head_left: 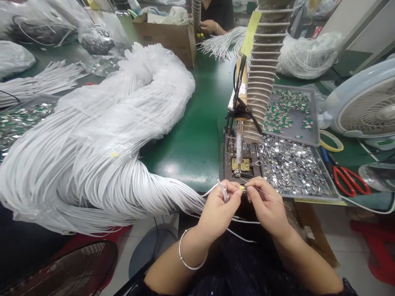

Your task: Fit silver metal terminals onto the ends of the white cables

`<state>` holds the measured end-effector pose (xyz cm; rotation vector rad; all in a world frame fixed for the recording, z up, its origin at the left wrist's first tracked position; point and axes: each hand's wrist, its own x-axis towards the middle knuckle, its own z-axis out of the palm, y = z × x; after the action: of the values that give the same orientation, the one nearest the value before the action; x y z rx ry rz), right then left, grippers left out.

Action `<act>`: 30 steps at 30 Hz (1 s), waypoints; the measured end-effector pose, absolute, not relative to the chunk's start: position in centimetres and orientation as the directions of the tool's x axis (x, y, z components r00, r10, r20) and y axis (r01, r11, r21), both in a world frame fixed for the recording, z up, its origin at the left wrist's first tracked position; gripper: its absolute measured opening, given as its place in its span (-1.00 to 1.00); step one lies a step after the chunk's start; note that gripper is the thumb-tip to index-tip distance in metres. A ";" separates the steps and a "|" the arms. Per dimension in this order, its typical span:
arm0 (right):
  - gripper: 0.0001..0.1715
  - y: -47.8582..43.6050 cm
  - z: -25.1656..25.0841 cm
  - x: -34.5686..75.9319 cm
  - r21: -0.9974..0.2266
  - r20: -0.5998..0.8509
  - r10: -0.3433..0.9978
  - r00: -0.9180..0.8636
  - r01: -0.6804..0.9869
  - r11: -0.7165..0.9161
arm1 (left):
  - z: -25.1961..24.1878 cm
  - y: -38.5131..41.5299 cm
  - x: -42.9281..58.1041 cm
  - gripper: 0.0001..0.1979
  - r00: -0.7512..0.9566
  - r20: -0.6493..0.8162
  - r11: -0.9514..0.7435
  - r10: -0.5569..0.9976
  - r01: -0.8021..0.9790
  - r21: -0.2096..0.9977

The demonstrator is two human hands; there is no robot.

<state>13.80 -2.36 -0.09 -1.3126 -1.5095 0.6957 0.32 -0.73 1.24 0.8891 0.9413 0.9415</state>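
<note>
My left hand (219,209) is closed around the ends of white cables (224,192), its thumb and forefinger pinched at a tiny yellow piece (242,188). Close beside it, my right hand (268,205) is closed too, and a thin solder wire (271,196) runs through its fingers. Between the fingertips sits a small dark part, too small to make out. Just beyond both hands a soldering iron (240,142) points down at its stand (226,158). To the left lies a large bundle of white cables (101,135), partly wrapped in clear plastic.
Right of the iron are a tray of metal connector shells (291,166) and a tray with green-ended connectors (300,119). Red-handled scissors (350,181), a tape roll (331,141) and a fan (367,102) stand farther right. A ribbed hose (267,70) hangs above. Another person's hand (209,27) is across the table.
</note>
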 end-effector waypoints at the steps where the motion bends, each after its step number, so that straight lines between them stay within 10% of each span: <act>1: -0.88 -2.4 -0.1 13.8 -0.885 0.301 0.952 0.061 0.389 0.255 | 1.3 -0.7 0.4 -0.83 0.286 -0.252 0.328 0.924 -0.259 0.909; 30: -0.72 -2.9 -2.0 14.5 -0.654 0.662 0.749 0.024 0.508 0.561 | 1.0 0.0 0.6 -0.82 0.217 -0.337 0.378 0.916 -0.188 0.907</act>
<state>14.54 -2.89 -1.99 -1.0771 -1.6314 0.2585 0.60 -0.01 0.99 0.8583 1.0687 0.9118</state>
